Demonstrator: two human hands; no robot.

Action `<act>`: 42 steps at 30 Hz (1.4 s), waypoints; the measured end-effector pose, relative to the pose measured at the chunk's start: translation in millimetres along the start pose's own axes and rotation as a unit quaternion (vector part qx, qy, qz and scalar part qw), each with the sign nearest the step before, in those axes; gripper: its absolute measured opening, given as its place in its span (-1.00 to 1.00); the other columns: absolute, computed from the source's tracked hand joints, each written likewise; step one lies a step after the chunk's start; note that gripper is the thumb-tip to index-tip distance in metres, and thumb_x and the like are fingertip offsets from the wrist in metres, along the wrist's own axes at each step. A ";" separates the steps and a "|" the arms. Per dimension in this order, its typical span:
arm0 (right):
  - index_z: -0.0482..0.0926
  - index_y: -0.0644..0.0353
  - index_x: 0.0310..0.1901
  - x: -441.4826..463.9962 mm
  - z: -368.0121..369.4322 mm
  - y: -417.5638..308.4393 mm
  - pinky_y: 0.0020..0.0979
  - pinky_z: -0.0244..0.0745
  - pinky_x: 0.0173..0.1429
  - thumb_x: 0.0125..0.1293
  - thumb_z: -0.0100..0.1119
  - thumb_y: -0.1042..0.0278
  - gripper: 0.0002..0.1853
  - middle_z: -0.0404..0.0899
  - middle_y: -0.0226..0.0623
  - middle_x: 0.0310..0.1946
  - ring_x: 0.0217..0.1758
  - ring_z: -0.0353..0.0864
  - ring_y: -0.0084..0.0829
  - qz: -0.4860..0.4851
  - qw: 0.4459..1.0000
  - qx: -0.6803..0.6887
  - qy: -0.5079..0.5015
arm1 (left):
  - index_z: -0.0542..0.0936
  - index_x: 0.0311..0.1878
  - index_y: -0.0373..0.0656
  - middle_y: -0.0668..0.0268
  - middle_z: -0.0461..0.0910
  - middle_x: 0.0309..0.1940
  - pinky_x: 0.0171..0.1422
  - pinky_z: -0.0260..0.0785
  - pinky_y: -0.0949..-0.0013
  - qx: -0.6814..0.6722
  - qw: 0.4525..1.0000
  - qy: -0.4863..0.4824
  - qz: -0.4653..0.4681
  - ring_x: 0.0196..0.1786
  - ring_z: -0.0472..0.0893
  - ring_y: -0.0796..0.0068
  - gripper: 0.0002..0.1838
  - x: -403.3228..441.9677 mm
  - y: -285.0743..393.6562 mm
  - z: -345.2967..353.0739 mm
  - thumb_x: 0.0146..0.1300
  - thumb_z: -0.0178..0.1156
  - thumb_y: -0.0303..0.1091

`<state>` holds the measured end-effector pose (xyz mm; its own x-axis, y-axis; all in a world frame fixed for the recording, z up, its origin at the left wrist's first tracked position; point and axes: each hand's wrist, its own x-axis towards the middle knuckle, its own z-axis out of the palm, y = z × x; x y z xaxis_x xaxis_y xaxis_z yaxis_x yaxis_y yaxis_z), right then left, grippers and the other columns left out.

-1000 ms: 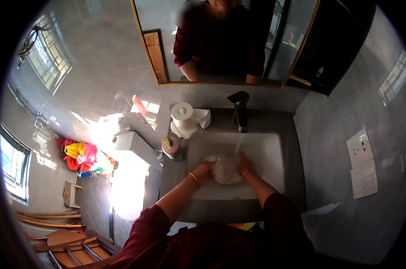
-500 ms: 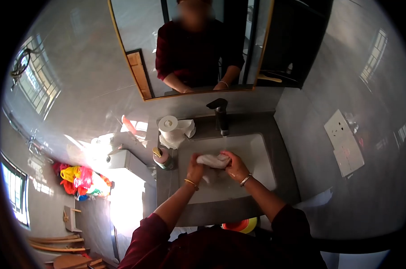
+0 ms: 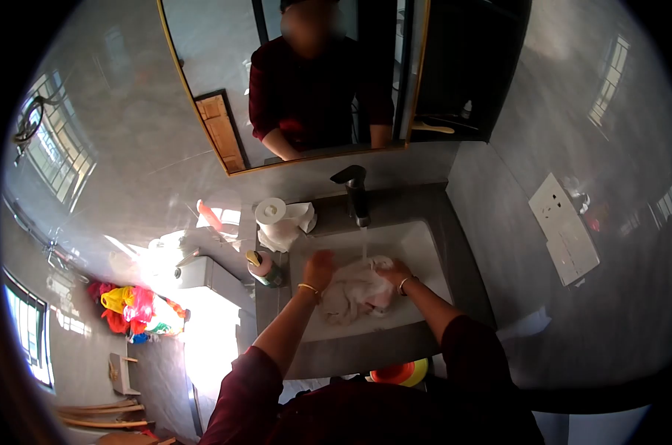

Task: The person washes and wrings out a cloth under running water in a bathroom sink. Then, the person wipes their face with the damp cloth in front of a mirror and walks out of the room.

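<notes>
Your white cloth (image 3: 347, 294) lies rumpled in the sink (image 3: 423, 259), its long axis slanting near-left to far-right below the tap (image 3: 357, 196). Your right hand (image 3: 395, 276) closes on its right edge; your left hand's (image 3: 320, 270) opening and hold are too blurred to tell.

"Item one, the basin (image 3: 429, 271)?"
"I log it set in the counter (image 3: 395, 346), cloth (image 3: 349, 294) inside, faucet (image 3: 357, 196) behind."
"Left of it?"
"I list a pump bottle (image 3: 265, 269) on the counter, paper roll (image 3: 271, 213) behind that."
"Beyond the faucet?"
"Mirror (image 3: 213, 55), open cabinet (image 3: 466, 67) adjoining right."
"Right wall (image 3: 625, 267)?"
"I enter one socket panel (image 3: 562, 226)."
</notes>
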<state>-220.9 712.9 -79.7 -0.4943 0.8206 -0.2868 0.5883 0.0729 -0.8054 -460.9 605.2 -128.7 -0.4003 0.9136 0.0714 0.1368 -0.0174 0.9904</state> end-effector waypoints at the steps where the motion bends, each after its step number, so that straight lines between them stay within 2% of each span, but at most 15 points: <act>1: 0.49 0.35 -0.07 -0.7 2.9 5.7 -0.34 0.45 -0.07 0.06 0.20 0.20 -0.55 0.57 -0.07 -0.21 -0.16 0.56 -0.25 -0.003 0.998 -0.057 0.032 | 0.47 -0.09 -0.12 0.16 0.50 -0.09 0.07 0.35 0.27 -0.047 0.993 0.007 -0.109 -0.01 0.48 0.20 -0.57 -11.7 -1.7 0.2 -0.12 0.29 -0.39; 5: 0.46 0.37 -0.03 53.8 21.7 46.8 -0.34 0.45 0.02 -0.08 0.33 0.18 -0.42 0.54 0.02 -0.11 -0.11 0.56 -0.15 0.113 0.973 -0.183 -0.090 | 0.31 0.13 -0.07 0.16 0.47 -0.01 0.18 0.25 0.20 -0.380 0.808 -0.024 -0.449 0.09 0.42 0.18 -0.36 -57.5 51.4 6.9 -0.06 0.26 -0.15; 8: 0.49 0.30 -0.13 44.6 51.9 16.8 -0.30 0.48 -0.19 0.04 0.28 0.20 -0.59 0.57 -0.13 -0.25 -0.19 0.56 -0.28 -0.013 0.987 -0.060 -0.146 | 0.19 0.29 -0.03 0.17 0.44 0.05 0.27 0.17 0.15 -0.568 0.652 -0.093 -0.493 0.16 0.37 0.17 -0.20 -69.8 72.7 13.0 -0.02 0.24 0.02; 13: 0.53 0.22 -0.29 -82.4 50.0 -137.7 -0.47 0.39 -0.28 0.21 0.18 0.19 -0.76 0.54 -0.45 -0.39 -0.36 0.47 -0.63 -0.058 0.913 0.358 -0.188 | 0.36 0.12 -0.08 0.20 0.39 0.06 0.14 0.18 -0.07 -0.493 0.723 0.076 -0.477 0.10 0.36 0.11 -0.35 -46.5 34.7 46.8 0.11 0.03 0.22; 16: 0.53 0.22 -0.27 -86.0 56.9 -145.4 -0.40 0.43 -0.21 0.23 0.12 0.07 -0.67 0.57 -0.22 -0.45 -0.35 0.55 -0.40 -0.210 0.946 0.184 -0.164 | 0.42 0.05 -0.08 0.22 0.45 -0.03 0.07 0.25 -0.01 -0.555 0.741 0.031 -0.378 0.02 0.42 0.16 -0.46 -44.7 25.4 52.9 0.15 0.03 0.12; 21: 0.47 0.22 0.00 39.2 54.7 8.7 -0.23 0.43 -0.01 0.25 -0.01 -0.05 -0.51 0.52 -0.06 -0.11 -0.11 0.53 -0.06 -0.111 0.920 -0.365 -0.094 | 0.51 -0.07 -0.09 0.24 0.54 -0.17 -0.04 0.37 0.09 -0.527 0.742 0.046 -0.412 -0.13 0.52 0.23 -0.65 -67.3 82.4 20.3 0.23 0.02 -0.06; 26: 0.36 0.18 0.15 3.5 -11.6 -47.3 -0.24 0.43 0.07 0.22 0.02 -0.08 -0.41 0.51 -0.05 -0.06 -0.05 0.54 -0.14 -0.228 0.887 -0.380 -0.130 | 0.53 -0.08 -0.17 0.22 0.58 -0.17 -0.02 0.39 0.19 -0.226 0.921 0.050 -0.313 -0.10 0.56 0.21 -0.58 -89.3 17.2 10.6 0.16 0.13 -0.03; 28: 0.41 0.31 0.06 -28.7 -64.0 -113.2 -0.35 0.50 -0.07 0.32 -0.07 0.14 -0.57 0.56 -0.14 -0.18 -0.12 0.58 -0.24 -0.235 0.921 -0.086 -0.299 | 0.52 -0.05 -0.22 0.15 0.59 -0.15 -0.01 0.39 0.23 0.004 0.974 0.055 -0.221 -0.07 0.57 0.15 -0.51 -103.5 33.4 11.4 0.12 0.16 0.00; 31: 0.44 0.24 0.04 -70.2 -113.1 -169.8 -0.44 0.50 -0.13 0.31 -0.04 0.25 -0.66 0.57 -0.25 -0.28 -0.19 0.58 -0.34 -0.118 0.859 0.279 -0.413 | 0.49 -0.02 -0.28 -0.02 0.56 -0.12 0.02 0.37 0.23 0.100 0.968 0.057 -0.221 -0.03 0.54 0.06 -0.43 -103.6 15.0 12.3 0.07 0.18 0.03; 34: 0.44 0.21 0.06 -21.4 -88.9 -86.6 -0.38 0.50 -0.11 0.29 0.00 0.28 -0.66 0.58 -0.22 -0.25 -0.19 0.58 -0.33 0.011 0.856 0.319 -0.407 | 0.45 0.04 -0.28 -0.12 0.51 -0.09 0.02 0.36 0.19 0.147 0.964 0.051 -0.216 0.03 0.50 0.02 -0.34 -104.8 5.8 15.0 0.01 0.21 0.07; 35: 0.44 0.23 0.07 -26.5 -83.0 -92.1 -0.36 0.51 -0.12 0.28 -0.01 0.32 -0.66 0.59 -0.20 -0.25 -0.18 0.59 -0.35 -0.199 0.920 0.046 -0.334 | 0.45 0.03 -0.27 -0.12 0.51 -0.09 0.02 0.37 0.17 0.150 0.965 0.061 -0.207 0.00 0.51 0.00 -0.40 -105.0 8.9 16.1 0.04 0.18 0.02; 36: 0.44 0.24 0.07 -33.6 -76.7 -94.5 -0.35 0.51 -0.12 0.27 -0.02 0.35 -0.65 0.59 -0.18 -0.25 -0.17 0.60 -0.37 -0.381 0.868 -0.230 -0.220 | 0.46 0.02 -0.26 -0.11 0.50 -0.09 0.02 0.38 0.16 0.154 0.965 0.069 -0.202 -0.03 0.52 -0.03 -0.45 -109.6 10.8 18.1 0.07 0.15 -0.03; 39: 0.45 0.17 0.09 -83.5 -74.8 -156.7 -0.37 0.51 -0.14 0.26 -0.01 0.39 -0.65 0.61 -0.17 -0.24 -0.22 0.61 -0.40 -0.243 0.922 -0.007 -0.302 | 0.46 -0.03 -0.23 -0.08 0.49 -0.08 0.01 0.41 0.15 0.395 0.916 -0.043 -0.048 -0.12 0.53 -0.08 -0.62 -111.6 -5.4 16.7 0.13 0.05 -0.21; 41: 0.46 0.12 0.10 -106.4 -75.8 -190.1 -0.40 0.50 -0.13 0.26 -0.03 0.42 -0.65 0.61 -0.20 -0.22 -0.23 0.61 -0.43 -0.220 0.842 0.294 -0.395 | 0.47 -0.06 -0.21 -0.05 0.48 -0.08 -0.01 0.42 0.17 0.497 0.862 -0.078 0.059 -0.17 0.53 -0.07 -0.69 -111.9 -11.0 20.1 0.15 -0.02 -0.32; 42: 0.46 0.12 0.10 -106.4 -63.0 -195.7 -0.40 0.49 -0.12 0.27 -0.03 0.44 -0.65 0.61 -0.22 -0.22 -0.21 0.60 -0.43 -0.194 0.877 0.204 -0.389 | 0.47 -0.08 -0.20 -0.03 0.47 -0.08 -0.01 0.43 0.18 0.496 0.863 -0.055 0.081 -0.18 0.53 -0.06 -0.71 -113.8 -5.3 19.2 0.14 -0.04 -0.36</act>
<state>-243.2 647.0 141.1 -0.9873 0.1315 -0.0887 0.0790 -0.0776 -0.9939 -398.7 509.1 -144.3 -0.2219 0.9658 0.1343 0.9128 0.1573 0.3768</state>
